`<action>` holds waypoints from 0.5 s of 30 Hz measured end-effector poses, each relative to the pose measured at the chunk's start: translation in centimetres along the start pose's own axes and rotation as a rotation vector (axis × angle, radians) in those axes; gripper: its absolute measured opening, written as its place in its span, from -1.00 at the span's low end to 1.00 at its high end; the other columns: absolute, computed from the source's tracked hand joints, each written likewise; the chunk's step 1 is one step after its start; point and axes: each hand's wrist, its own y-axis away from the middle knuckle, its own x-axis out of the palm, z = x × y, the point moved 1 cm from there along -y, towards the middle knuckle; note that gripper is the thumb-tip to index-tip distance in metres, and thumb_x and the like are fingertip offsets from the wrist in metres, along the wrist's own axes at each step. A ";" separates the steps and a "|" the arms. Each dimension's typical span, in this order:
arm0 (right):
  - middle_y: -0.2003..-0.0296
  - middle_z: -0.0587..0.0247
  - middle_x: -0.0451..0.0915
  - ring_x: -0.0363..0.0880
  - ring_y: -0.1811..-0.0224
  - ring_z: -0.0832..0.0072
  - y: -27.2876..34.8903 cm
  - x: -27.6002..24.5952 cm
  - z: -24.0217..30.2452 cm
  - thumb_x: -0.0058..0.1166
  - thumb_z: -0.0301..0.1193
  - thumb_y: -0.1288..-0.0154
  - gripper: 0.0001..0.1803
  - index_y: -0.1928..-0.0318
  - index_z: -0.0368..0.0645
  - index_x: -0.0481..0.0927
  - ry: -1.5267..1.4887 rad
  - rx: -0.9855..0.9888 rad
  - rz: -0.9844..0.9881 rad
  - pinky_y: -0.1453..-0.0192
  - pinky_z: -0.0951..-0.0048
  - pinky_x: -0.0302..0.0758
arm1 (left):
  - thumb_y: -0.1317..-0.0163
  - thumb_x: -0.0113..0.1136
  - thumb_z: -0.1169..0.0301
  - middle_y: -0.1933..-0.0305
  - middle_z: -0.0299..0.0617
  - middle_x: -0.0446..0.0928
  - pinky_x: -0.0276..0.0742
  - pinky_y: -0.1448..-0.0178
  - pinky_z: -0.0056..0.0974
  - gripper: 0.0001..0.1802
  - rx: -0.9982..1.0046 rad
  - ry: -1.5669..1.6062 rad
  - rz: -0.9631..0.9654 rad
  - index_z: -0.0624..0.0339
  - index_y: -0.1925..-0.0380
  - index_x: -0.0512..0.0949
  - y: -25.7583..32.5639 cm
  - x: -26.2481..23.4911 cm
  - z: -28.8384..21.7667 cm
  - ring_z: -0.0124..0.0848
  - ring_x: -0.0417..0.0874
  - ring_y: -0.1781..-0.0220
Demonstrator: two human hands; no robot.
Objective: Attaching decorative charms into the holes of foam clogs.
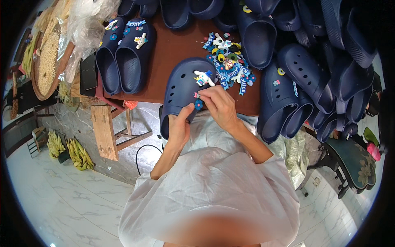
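Note:
A navy blue clog (180, 82) with round holes lies at the table's front edge, its toe pointing away from me. My left hand (179, 127) grips it by the opening, thumb outside near the rim and the other fingers hidden within. The fingers of my right hand (220, 108) pinch a small pink charm (196, 95) against the clog's right side. Just above that sits a white figure charm (203, 77) with a blue hat, and below it a blue flower charm (198, 104). Beyond my right hand is a pile of mixed charms (232, 64).
A decorated pair of clogs (131, 61) stands at the left of the brown table (164, 45). Many more navy clogs (306, 74) are heaped at the right. A phone (88, 74), plastic bags (84, 29) and a basket of pale grains (47, 61) lie left. A wooden stool (103, 131) stands below.

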 end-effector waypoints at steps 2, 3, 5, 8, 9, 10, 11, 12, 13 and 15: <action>0.33 0.21 0.59 0.63 0.34 0.33 0.3 -0.1 0.2 0.28 -0.56 -0.18 -0.82 0.17 -0.18 0.67 -0.002 0.017 0.015 0.29 0.36 0.57 | -0.22 0.20 0.63 -0.11 -0.15 0.54 0.45 -0.25 -0.29 -0.51 -0.011 0.007 -0.008 0.29 -0.18 0.40 0.2 -0.2 -0.4 -0.41 0.57 -0.12; 0.32 0.22 0.59 0.63 0.34 0.34 0.4 -0.2 0.2 0.28 -0.58 -0.17 -0.79 0.16 -0.17 0.68 -0.026 0.015 0.032 0.30 0.37 0.57 | -0.24 0.19 0.63 -0.12 -0.14 0.53 0.44 -0.27 -0.29 -0.51 0.048 -0.042 -0.013 0.30 -0.19 0.39 0.4 0.1 -0.1 -0.41 0.57 -0.13; 0.32 0.23 0.59 0.63 0.33 0.35 0.6 -0.3 0.2 0.29 -0.59 -0.15 -0.77 0.14 -0.15 0.70 -0.051 0.016 0.046 0.30 0.38 0.57 | -0.25 0.18 0.62 -0.12 -0.14 0.53 0.44 -0.27 -0.30 -0.53 0.054 -0.045 -0.010 0.30 -0.18 0.40 0.3 0.0 0.1 -0.41 0.57 -0.13; 0.31 0.25 0.58 0.62 0.34 0.37 0.3 -0.4 -0.2 0.29 -0.63 -0.10 -0.71 0.13 -0.13 0.72 -0.046 -0.010 0.065 0.30 0.40 0.57 | -0.26 0.17 0.62 -0.12 -0.14 0.53 0.44 -0.27 -0.30 -0.55 0.060 -0.060 -0.009 0.31 -0.17 0.42 0.3 0.0 0.1 -0.41 0.57 -0.13; 0.31 0.25 0.57 0.62 0.34 0.38 0.2 -0.5 -0.4 0.28 -0.65 -0.07 -0.68 0.11 -0.12 0.72 -0.043 -0.027 0.087 0.30 0.41 0.57 | -0.26 0.17 0.62 -0.12 -0.14 0.54 0.45 -0.27 -0.30 -0.56 0.060 -0.072 -0.010 0.31 -0.16 0.42 0.3 0.0 0.0 -0.41 0.57 -0.13; 0.31 0.26 0.56 0.61 0.35 0.38 0.2 -0.5 -0.5 0.28 -0.66 -0.05 -0.65 0.10 -0.12 0.72 -0.040 -0.046 0.111 0.30 0.41 0.57 | -0.26 0.17 0.62 -0.12 -0.14 0.54 0.45 -0.27 -0.30 -0.56 0.060 -0.072 -0.010 0.31 -0.16 0.42 0.3 0.1 -0.1 -0.41 0.57 -0.13; 0.31 0.26 0.56 0.61 0.35 0.38 0.2 -0.4 -0.5 0.28 -0.66 -0.05 -0.65 0.10 -0.12 0.72 -0.041 -0.046 0.111 0.30 0.41 0.57 | -0.26 0.17 0.61 -0.12 -0.14 0.54 0.45 -0.26 -0.30 -0.56 0.055 -0.070 -0.011 0.31 -0.16 0.42 0.3 0.2 -0.2 -0.41 0.57 -0.12; 0.30 0.26 0.56 0.61 0.34 0.38 0.3 -0.3 -0.5 0.28 -0.67 -0.04 -0.64 0.10 -0.12 0.72 -0.054 -0.034 0.118 0.30 0.41 0.57 | -0.26 0.17 0.61 -0.12 -0.14 0.54 0.45 -0.26 -0.30 -0.57 0.050 -0.068 -0.011 0.31 -0.16 0.42 0.3 0.2 -0.2 -0.41 0.57 -0.12; 0.30 0.26 0.56 0.60 0.34 0.38 0.2 -0.3 -0.5 0.27 -0.68 -0.02 -0.63 0.10 -0.12 0.72 -0.067 -0.023 0.124 0.29 0.40 0.57 | -0.26 0.17 0.61 -0.12 -0.14 0.54 0.45 -0.26 -0.30 -0.57 0.050 -0.068 -0.011 0.31 -0.16 0.42 0.2 0.1 -0.3 -0.41 0.57 -0.12; 0.30 0.24 0.56 0.60 0.34 0.37 0.4 -0.1 -0.6 0.26 -0.67 -0.06 -0.65 0.10 -0.13 0.71 -0.068 -0.024 0.116 0.28 0.40 0.57 | -0.27 0.17 0.60 -0.11 -0.15 0.54 0.46 -0.25 -0.30 -0.58 0.017 -0.044 -0.006 0.31 -0.15 0.43 0.1 -0.2 -0.2 -0.42 0.57 -0.12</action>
